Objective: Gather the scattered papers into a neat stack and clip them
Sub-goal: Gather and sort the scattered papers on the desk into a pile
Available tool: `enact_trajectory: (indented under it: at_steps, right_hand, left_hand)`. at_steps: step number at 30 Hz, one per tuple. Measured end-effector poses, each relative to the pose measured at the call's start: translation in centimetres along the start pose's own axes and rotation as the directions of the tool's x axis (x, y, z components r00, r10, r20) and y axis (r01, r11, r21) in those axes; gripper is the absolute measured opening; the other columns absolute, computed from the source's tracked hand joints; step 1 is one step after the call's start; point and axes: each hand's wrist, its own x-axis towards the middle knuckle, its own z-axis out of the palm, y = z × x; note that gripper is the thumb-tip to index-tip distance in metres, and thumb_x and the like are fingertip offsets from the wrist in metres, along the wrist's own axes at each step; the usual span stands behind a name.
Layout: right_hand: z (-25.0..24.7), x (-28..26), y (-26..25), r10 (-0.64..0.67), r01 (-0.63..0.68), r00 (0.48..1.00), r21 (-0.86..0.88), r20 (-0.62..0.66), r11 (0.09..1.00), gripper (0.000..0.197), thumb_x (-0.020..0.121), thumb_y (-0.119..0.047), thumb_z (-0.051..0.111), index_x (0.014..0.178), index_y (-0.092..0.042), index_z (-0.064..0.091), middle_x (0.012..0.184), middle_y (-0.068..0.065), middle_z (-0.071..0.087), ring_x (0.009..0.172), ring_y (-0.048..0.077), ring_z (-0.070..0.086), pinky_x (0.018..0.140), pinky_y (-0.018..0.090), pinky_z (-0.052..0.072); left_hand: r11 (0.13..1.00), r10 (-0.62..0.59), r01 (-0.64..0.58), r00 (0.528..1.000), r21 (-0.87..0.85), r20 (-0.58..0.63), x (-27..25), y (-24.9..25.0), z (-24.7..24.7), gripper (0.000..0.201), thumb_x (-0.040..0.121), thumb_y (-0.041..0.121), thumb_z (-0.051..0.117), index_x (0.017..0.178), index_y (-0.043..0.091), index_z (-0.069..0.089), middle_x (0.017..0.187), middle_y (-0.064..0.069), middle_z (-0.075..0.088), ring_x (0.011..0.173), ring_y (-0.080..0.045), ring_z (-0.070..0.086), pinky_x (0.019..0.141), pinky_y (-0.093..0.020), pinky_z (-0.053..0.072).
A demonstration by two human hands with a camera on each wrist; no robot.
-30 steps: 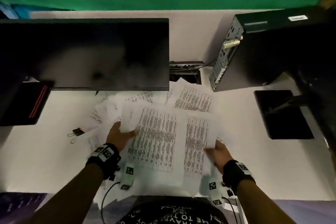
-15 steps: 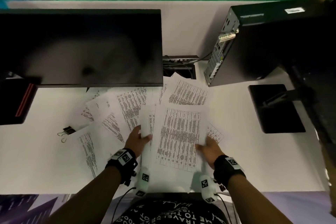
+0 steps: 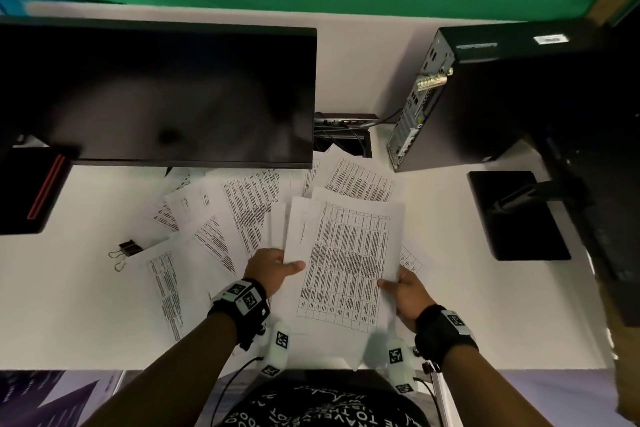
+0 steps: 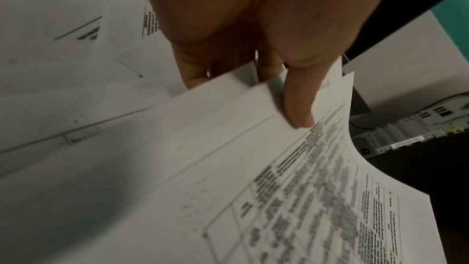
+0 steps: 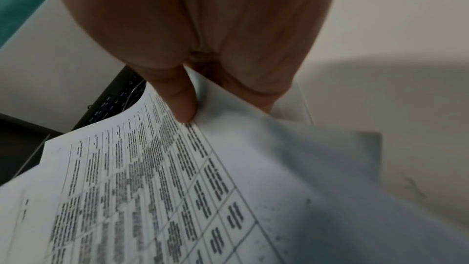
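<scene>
Head view: a sheaf of papers [image 3: 341,263] is pinched at both side edges.
Left hand [image 3: 272,270]: thumb [image 4: 296,105] is laid on top, fingers tucked beneath.
Right hand [image 3: 408,295]: thumb [image 5: 181,99] is pressed on top, fingers under.
Loose sheets [image 3: 214,236]: spread over the desk [image 3: 69,305] left of the sheaf.
Binder clip [image 3: 126,250]: lying at their left edge.
Monitor [image 3: 166,90]: behind.

Head view: dim, even overhead lighting; the white desk [image 3: 450,305] is reading brightest while the monitor [image 3: 166,94] and computer tower [image 3: 519,97] are sinking into near-black. A faint diffuse reflection is showing on the screen. Straight edges are bowing toward the frame borders. Wrist views: printed text on the papers [image 4: 317,198] is smearing with blur; soft grey shadows are falling across the blank paper areas.
</scene>
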Motion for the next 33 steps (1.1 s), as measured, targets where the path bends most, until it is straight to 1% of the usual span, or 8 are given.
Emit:
enact_trajectory:
  at_steps: [4,8,15,20,23,26,30,33]
  right_hand:
    - [-0.6,-0.3,0.7,-0.020,0.017,0.999,-0.062,-0.041,0.998,0.030,0.095,0.005,0.051,0.112,-0.017,0.064,0.111,0.008,0.073,0.106,0.029,0.066,0.101,0.048,0.049]
    - [-1.0,-0.9,1.0,-0.046,0.034,0.993,-0.107,-0.111,0.994,0.033,0.095,0.007,0.047,0.112,-0.016,0.063,0.102,0.000,0.071,0.094,0.018,0.066,0.087,0.037,0.050]
    - [-2.0,-0.5,1.8,-0.116,0.087,0.988,-0.265,-0.098,0.960,0.037,0.092,-0.005,0.055,0.125,-0.022,0.061,0.115,-0.001,0.071,0.108,0.025,0.066,0.103,0.050,0.049]
    - [-2.3,-1.0,2.1,-0.122,0.087,0.986,-0.277,-0.111,0.957,0.041,0.091,-0.010,0.062,0.131,-0.018,0.057,0.122,0.002,0.069,0.112,0.026,0.064,0.103,0.048,0.050]
    - [-1.9,-1.6,1.9,-0.112,0.090,0.989,-0.215,-0.094,0.973,0.033,0.096,-0.008,0.056,0.128,-0.015,0.058,0.122,0.002,0.070,0.112,0.023,0.065,0.104,0.046,0.049]
    - [-1.7,-1.5,2.3,-0.092,0.082,0.992,-0.112,-0.089,0.990,0.032,0.098,-0.007,0.051,0.128,-0.015,0.060,0.123,0.004,0.070,0.113,0.023,0.066,0.105,0.046,0.048]
    - [-1.8,-1.4,2.5,0.010,-0.004,0.996,0.069,-0.093,0.998,0.035,0.094,-0.039,0.064,0.126,-0.025,0.061,0.125,-0.002,0.069,0.115,0.023,0.064,0.107,0.046,0.046]
    - [-1.7,-2.1,2.1,-0.052,0.052,0.999,-0.008,-0.014,0.999,0.055,0.079,-0.040,0.081,0.127,-0.023,0.061,0.118,-0.005,0.073,0.110,0.019,0.068,0.101,0.042,0.051]
  left_hand:
    - [0.999,0.014,-0.012,0.999,0.030,-0.049,-0.4,-0.2,-0.6,0.042,0.078,0.052,0.072,0.069,0.011,0.067,0.065,0.005,0.066,0.060,-0.010,0.060,0.051,-0.019,0.040]
    - [0.959,0.181,-0.132,0.966,0.251,-0.183,-1.5,0.4,-2.2,0.052,0.091,0.052,0.050,0.054,0.017,0.041,0.052,0.003,0.045,0.053,-0.016,0.045,0.051,-0.022,0.031]
    - [0.710,0.675,-0.481,0.671,0.514,-0.305,-6.3,6.5,-9.8,0.013,0.089,0.016,0.067,0.079,0.009,0.067,0.068,0.012,0.052,0.056,-0.007,0.044,0.055,-0.012,0.034]
    - [0.899,0.368,-0.436,0.801,-0.038,-0.471,-7.5,9.9,-12.1,0.008,0.083,0.031,0.072,0.084,0.030,0.064,0.081,0.016,0.066,0.066,0.009,0.062,0.062,-0.016,0.047]
    - [0.940,0.238,-0.300,0.917,-0.162,-0.319,-4.1,7.4,-8.9,0.023,0.091,0.030,0.063,0.110,0.017,0.064,0.101,0.005,0.071,0.088,-0.008,0.067,0.078,-0.031,0.053]
    - [0.993,0.088,-0.094,0.992,-0.076,-0.088,-0.9,3.0,-3.8,0.041,0.096,0.013,0.054,0.136,0.019,0.044,0.131,0.004,0.054,0.113,-0.016,0.052,0.096,-0.032,0.041]
    - [0.995,-0.021,0.019,1.000,-0.097,-0.017,-0.3,0.5,1.1,0.068,0.088,-0.001,0.060,0.140,0.035,0.033,0.119,-0.010,0.061,0.090,-0.022,0.063,0.065,-0.027,0.051]
    - [0.985,-0.065,0.046,0.992,-0.166,-0.110,-0.7,0.5,3.3,0.067,0.084,0.005,0.070,0.138,0.030,0.037,0.110,-0.008,0.064,0.087,-0.023,0.063,0.061,-0.021,0.046]
